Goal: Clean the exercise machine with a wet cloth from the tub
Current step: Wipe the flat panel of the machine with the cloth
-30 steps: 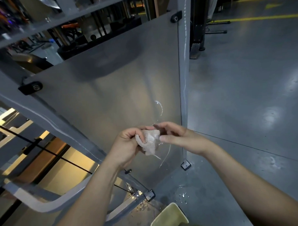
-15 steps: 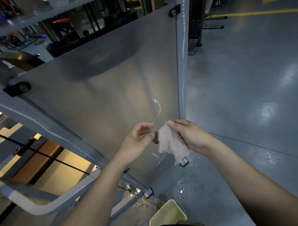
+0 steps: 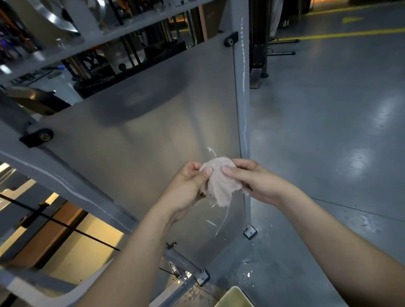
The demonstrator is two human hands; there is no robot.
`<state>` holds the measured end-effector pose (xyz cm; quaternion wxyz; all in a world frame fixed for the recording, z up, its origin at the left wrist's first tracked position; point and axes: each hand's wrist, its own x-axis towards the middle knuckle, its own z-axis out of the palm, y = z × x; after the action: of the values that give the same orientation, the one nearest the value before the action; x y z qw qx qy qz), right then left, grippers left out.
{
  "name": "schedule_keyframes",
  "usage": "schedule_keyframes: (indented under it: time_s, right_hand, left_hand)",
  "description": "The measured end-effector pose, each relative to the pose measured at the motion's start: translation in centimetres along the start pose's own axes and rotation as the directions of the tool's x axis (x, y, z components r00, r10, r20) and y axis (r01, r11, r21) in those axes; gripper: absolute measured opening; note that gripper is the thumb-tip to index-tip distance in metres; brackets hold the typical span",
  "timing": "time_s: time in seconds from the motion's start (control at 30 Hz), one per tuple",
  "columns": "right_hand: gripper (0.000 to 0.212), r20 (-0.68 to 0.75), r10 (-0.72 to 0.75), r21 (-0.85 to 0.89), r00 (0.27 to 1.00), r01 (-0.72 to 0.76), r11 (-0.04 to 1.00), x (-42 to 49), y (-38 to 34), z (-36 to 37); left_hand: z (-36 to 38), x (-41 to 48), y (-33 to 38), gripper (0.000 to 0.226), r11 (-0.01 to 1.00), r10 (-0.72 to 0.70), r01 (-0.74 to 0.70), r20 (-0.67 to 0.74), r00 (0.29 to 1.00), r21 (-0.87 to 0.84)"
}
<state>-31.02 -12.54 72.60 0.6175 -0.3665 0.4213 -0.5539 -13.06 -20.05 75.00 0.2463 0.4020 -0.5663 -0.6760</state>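
A small pale pink wet cloth (image 3: pixel 221 183) is stretched between both hands in front of the exercise machine's frosted grey panel (image 3: pixel 137 142). My left hand (image 3: pixel 189 188) pinches its left edge with the thumb on top. My right hand (image 3: pixel 250 181) pinches its right edge. A thin thread hangs down from the cloth. The corner of a pale yellow tub (image 3: pixel 234 301) shows at the bottom edge, below my arms. The grey upright post (image 3: pixel 242 106) of the machine stands just behind my right hand.
Slanted grey frame bars (image 3: pixel 67 181) and black cables run at the left. Water is splashed on the grey floor (image 3: pixel 333 125) near the panel's foot bracket (image 3: pixel 250 233). Other gym equipment stands beyond the panel, and yellow floor lines lie far right.
The cloth was balled between both hands, then hung from my right hand alone. Now both hands hold it spread out. The camera view has shifted slightly.
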Motion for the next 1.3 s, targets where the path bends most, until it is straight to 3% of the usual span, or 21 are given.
schedule_keyframes:
  time_s: [0.07,0.13,0.17,0.23,0.33,0.5,0.57,0.63,0.7,0.77,0.9,1.0,1.07,1.17,1.23,1.3]
  right_hand:
    - [0.024,-0.016,-0.046,0.004,0.999,0.046,0.999,0.5,-0.1,0.1]
    - [0.022,-0.102,-0.045,0.068,0.994,0.053,0.996,1.3,-0.3,0.5]
    - [0.023,-0.139,-0.042,0.089,0.989,0.054,0.995,1.7,-0.4,0.9]
    - [0.028,-0.186,-0.043,0.088,0.982,0.060,0.994,2.5,-0.8,1.5]
    - [0.024,-0.215,-0.021,0.145,0.976,0.053,0.988,2.9,-1.6,1.5]
    - [0.003,-0.213,-0.042,0.131,0.976,0.071,0.989,2.7,-1.6,1.2]
    - [0.015,-0.210,-0.020,0.256,0.977,0.075,0.964,2.8,-1.3,1.3]
    - [0.028,-0.233,-0.003,0.314,0.972,0.078,0.946,3.1,-0.8,1.3]
    - [0.034,-0.313,0.017,0.286,0.950,0.077,0.955,3.7,-0.2,1.2]
    - [0.035,-0.403,0.050,0.275,0.914,0.069,0.959,4.5,0.2,1.0]
    - [0.028,-0.506,0.087,0.350,0.858,0.112,0.930,5.8,-1.0,0.7]
    - [0.034,-0.506,0.003,0.350,0.862,0.203,0.914,7.0,-2.5,0.5]
    - [0.045,-0.558,-0.122,0.171,0.821,0.257,0.951,7.7,-3.2,0.3]
    - [0.049,-0.636,-0.378,-0.221,0.673,0.310,0.925,8.3,-4.6,0.6]
    - [0.034,-0.586,-0.582,-0.462,0.564,0.358,0.812,8.8,-5.3,1.1]
    - [0.032,-0.449,-0.731,-0.665,0.514,0.355,0.657,9.7,-5.3,1.5]
  left_hand:
    - [-0.2,0.6,0.1,0.020,0.984,0.036,-0.016,-0.109,0.993,0.179]
    - [0.0,1.1,0.4,0.019,0.912,0.185,-0.099,-0.184,0.965,0.398]
    - [0.2,1.3,0.8,0.013,0.893,0.238,-0.137,-0.190,0.953,0.428]
    - [0.8,1.3,1.7,0.011,0.918,0.237,-0.182,-0.120,0.964,0.351]
    - [1.1,1.6,2.7,0.028,0.932,0.170,-0.153,-0.021,0.985,0.328]
    - [1.2,2.1,3.7,0.018,0.959,0.129,-0.104,-0.079,0.989,0.262]
    - [1.2,2.0,3.9,0.020,0.966,0.102,-0.081,-0.073,0.992,0.247]
    - [1.0,1.9,4.0,0.017,0.927,0.127,-0.081,-0.102,0.987,0.367]
    - [0.9,1.5,4.7,0.015,0.784,0.257,-0.137,-0.117,0.959,0.605]
    - [0.6,0.9,5.9,0.014,0.576,0.438,-0.200,-0.093,0.894,0.792]
    - [-0.4,0.6,9.1,0.014,0.338,0.630,-0.226,-0.042,0.775,0.914]
    - [-1.4,0.5,12.0,0.012,0.156,0.737,-0.251,0.057,0.674,0.955]
    - [-1.9,0.3,13.3,0.010,0.041,0.794,-0.232,0.109,0.598,0.972]
    - [-2.1,0.6,13.9,0.031,-0.121,0.816,-0.149,0.183,0.548,0.981]
    - [-1.9,1.0,13.7,0.051,-0.209,0.800,-0.078,0.216,0.559,0.975]
    - [-1.6,1.5,13.5,0.067,-0.258,0.791,0.005,0.208,0.575,0.966]
